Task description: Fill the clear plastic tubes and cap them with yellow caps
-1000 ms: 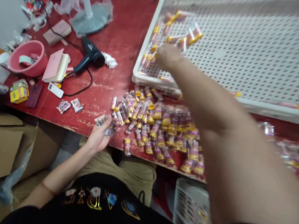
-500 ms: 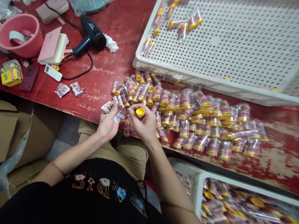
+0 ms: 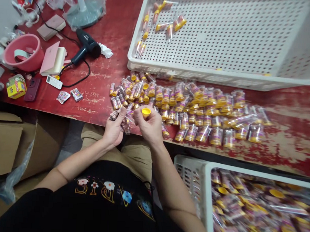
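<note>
Yellow cap [image 3: 146,111]: we gripped it in our curled right hand [image 3: 151,126] near the front edge of the red table [image 3: 95,99]. Our left hand [image 3: 114,128] pinched small packets [image 3: 114,115] just beside it. The table left room between the tube pile [image 3: 196,111] and the hair dryer [image 3: 86,46].

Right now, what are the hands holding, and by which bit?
The right hand grips a yellow-ended item just below its yellow end; the rest is hidden. The left hand holds small packets, but I can't tell by which part.
</note>
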Motion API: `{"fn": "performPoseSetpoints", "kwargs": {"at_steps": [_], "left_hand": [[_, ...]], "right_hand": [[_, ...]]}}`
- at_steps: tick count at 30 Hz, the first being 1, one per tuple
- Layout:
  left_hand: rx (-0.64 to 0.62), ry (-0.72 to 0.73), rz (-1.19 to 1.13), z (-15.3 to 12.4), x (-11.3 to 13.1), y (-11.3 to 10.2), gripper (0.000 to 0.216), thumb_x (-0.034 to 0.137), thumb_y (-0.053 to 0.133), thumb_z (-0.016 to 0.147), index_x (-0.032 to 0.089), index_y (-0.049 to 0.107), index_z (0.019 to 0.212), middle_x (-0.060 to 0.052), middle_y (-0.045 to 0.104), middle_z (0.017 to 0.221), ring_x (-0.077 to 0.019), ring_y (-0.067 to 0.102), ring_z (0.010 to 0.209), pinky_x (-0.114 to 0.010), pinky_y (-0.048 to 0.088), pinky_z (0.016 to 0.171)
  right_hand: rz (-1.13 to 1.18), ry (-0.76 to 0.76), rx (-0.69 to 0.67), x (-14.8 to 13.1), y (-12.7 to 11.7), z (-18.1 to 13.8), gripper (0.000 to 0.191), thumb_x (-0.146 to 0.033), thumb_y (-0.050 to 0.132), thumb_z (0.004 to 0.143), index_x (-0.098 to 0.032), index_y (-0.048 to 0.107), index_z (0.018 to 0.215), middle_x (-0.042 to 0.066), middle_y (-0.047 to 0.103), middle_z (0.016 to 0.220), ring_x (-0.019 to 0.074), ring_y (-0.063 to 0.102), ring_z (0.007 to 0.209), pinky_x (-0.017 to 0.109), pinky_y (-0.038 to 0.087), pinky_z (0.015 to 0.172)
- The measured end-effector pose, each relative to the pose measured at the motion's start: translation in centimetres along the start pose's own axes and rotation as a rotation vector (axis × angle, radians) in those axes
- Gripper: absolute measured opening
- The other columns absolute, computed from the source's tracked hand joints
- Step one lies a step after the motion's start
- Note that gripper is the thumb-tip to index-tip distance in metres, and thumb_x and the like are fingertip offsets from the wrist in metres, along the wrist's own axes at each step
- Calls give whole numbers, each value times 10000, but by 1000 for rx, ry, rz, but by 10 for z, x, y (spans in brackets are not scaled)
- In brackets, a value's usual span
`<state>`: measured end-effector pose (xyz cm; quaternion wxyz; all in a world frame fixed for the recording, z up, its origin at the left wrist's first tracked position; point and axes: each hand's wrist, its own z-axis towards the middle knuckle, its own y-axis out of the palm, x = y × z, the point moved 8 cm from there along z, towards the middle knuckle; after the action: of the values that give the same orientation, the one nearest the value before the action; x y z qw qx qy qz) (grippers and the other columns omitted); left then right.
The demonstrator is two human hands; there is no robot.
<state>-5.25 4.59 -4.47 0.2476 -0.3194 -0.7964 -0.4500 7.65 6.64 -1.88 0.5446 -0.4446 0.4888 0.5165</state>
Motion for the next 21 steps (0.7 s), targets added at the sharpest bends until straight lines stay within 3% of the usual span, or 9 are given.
{"fn": "performPoseSetpoints", "kwargs": {"at_steps": [4, 7, 10, 14, 16, 21], "left_hand": [[-10, -63, -45, -2, 0, 6, 531, 377, 922, 634, 163, 438, 674, 84, 421, 561, -19, 367, 503, -155, 266, 469], [-19, -109, -43, -5, -2, 7, 518, 362, 921, 640, 160, 446, 683, 81, 435, 577, -19, 375, 511, -154, 275, 475], [-48, -170, -44, -10, -6, 11, 489, 343, 918, 650, 158, 468, 698, 81, 435, 584, -21, 377, 512, -156, 292, 480], [-104, -231, -54, -17, -9, 20, 416, 346, 899, 682, 149, 548, 784, 56, 503, 668, -22, 412, 536, -157, 296, 473], [-118, -227, -31, -19, -7, 21, 398, 365, 888, 695, 152, 579, 825, 41, 533, 716, -28, 441, 556, -158, 282, 461], [-159, -123, 48, -22, 1, 20, 412, 326, 916, 650, 160, 588, 836, 49, 532, 707, -28, 469, 563, -149, 277, 461]], "right_hand": [[-43, -160, 117, -17, -29, -16, 414, -614, 420, 979, -248, 614, 1003, 48, 621, 936, 165, 620, 818, 308, 519, 752], [-121, -229, 167, -26, -39, -32, 429, -609, 362, 990, -312, 595, 1195, 64, 614, 963, 199, 634, 816, 348, 529, 749], [-96, -264, 199, -29, -35, -43, 417, -583, 404, 984, -337, 572, 1275, 79, 622, 1037, 211, 649, 815, 381, 546, 755], [-127, -402, 303, -39, -36, -59, 291, -416, 604, 934, -368, 654, 1216, 69, 646, 1049, 250, 659, 1004, 449, 551, 904], [-194, -456, 282, -44, -36, -68, 348, -334, 670, 895, -398, 675, 1237, 66, 667, 1069, 263, 658, 1050, 470, 556, 924], [-311, -446, 87, -46, -32, -81, 437, -249, 579, 944, -400, 638, 1350, 80, 696, 1205, 269, 677, 1103, 491, 570, 947]]}}
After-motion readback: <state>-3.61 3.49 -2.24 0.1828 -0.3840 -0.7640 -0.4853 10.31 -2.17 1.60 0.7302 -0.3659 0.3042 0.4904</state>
